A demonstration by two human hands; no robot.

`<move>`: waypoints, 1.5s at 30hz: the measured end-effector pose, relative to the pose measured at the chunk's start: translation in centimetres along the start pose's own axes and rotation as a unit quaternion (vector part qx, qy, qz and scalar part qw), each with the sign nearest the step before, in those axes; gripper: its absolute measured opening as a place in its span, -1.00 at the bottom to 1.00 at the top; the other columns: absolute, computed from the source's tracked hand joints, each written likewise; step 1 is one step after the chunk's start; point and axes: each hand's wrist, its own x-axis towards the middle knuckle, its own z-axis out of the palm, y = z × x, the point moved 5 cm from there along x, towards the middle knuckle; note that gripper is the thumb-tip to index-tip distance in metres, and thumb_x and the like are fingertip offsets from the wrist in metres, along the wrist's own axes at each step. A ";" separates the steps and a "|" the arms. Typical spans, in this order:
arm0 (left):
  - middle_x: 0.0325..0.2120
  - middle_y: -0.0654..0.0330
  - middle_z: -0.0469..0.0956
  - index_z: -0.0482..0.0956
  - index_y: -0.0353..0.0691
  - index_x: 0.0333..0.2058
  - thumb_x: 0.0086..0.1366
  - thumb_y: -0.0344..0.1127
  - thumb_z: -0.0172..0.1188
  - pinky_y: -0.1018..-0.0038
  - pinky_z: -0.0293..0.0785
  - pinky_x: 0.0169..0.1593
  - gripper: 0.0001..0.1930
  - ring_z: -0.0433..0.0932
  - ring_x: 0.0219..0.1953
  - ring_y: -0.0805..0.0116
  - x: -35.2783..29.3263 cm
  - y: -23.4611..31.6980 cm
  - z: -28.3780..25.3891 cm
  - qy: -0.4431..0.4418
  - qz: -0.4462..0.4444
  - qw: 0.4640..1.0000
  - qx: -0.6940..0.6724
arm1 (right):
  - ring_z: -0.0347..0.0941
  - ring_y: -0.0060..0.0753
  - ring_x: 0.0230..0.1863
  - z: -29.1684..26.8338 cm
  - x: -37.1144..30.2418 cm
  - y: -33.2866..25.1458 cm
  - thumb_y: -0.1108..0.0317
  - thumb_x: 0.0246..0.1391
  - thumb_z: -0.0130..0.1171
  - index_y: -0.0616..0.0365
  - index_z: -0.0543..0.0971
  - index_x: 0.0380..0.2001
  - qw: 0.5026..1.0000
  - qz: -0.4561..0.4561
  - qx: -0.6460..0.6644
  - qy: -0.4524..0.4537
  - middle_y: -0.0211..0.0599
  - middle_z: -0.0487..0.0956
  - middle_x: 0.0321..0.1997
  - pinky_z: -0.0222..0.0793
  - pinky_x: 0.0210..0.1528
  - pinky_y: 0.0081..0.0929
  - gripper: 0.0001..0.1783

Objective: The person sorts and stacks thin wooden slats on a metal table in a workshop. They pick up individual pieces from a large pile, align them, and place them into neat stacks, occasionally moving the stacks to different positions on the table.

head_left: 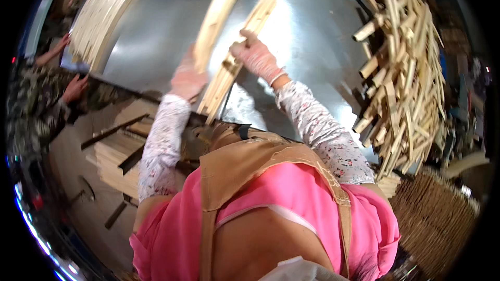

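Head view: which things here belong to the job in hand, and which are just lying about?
Seemingly in the job:
held wood, left hand;
table strips, right hand;
metal table.

Apparently lying about, untouched by these hands:
loose wood heap, right;
pale stack, lower left;
brown pile, lower right.

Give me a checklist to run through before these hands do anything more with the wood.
1. Left hand holding its piece of wood: ok, it grips the near end.
2. Right hand on the neighbouring strips: ok, its fingers touch them. How firmly: cannot tell.
3. Neighbouring strips flat on the metal table: cannot tell from above.
4. Other person's hands out of the way: ok, far left, near the neat stack.
5. Loose wood pile tidy: not ok, pieces lie jumbled at the right.
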 end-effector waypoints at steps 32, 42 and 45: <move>-0.21 0.10 0.67 0.61 -0.08 0.13 0.19 -0.02 0.39 0.14 0.47 0.07 -0.45 0.64 -0.09 0.05 -9.0 33.8 20.9 -0.101 0.486 0.815 0.298 | 0.53 -0.05 0.18 -37.9 -32.1 10.9 -0.02 0.06 0.38 -0.06 0.61 0.17 0.834 -0.213 -0.460 0.219 -0.25 0.62 0.08 0.42 0.29 -0.11 -0.39; -0.15 -0.03 0.73 0.61 -0.34 0.11 0.33 -0.17 0.42 0.21 0.63 -0.05 -0.52 0.72 -0.10 0.11 5.1 33.4 6.4 0.133 0.414 0.900 0.031 | 0.69 -0.04 -0.04 -51.3 -40.0 23.9 0.06 0.29 0.28 0.22 0.51 0.32 0.865 0.228 -0.051 0.444 0.03 0.72 -0.04 0.56 0.08 -0.20 -0.34; -0.01 -0.07 0.73 0.53 -0.36 0.26 0.43 0.14 0.26 0.28 0.58 0.11 -0.31 0.71 0.02 0.08 11.4 51.9 6.0 0.049 0.266 0.962 0.032 | 0.65 -0.09 -0.14 -50.3 -36.6 26.5 0.16 0.34 0.22 0.27 0.57 0.12 0.882 0.107 -0.035 0.457 0.00 0.69 -0.12 0.57 -0.06 -0.24 -0.55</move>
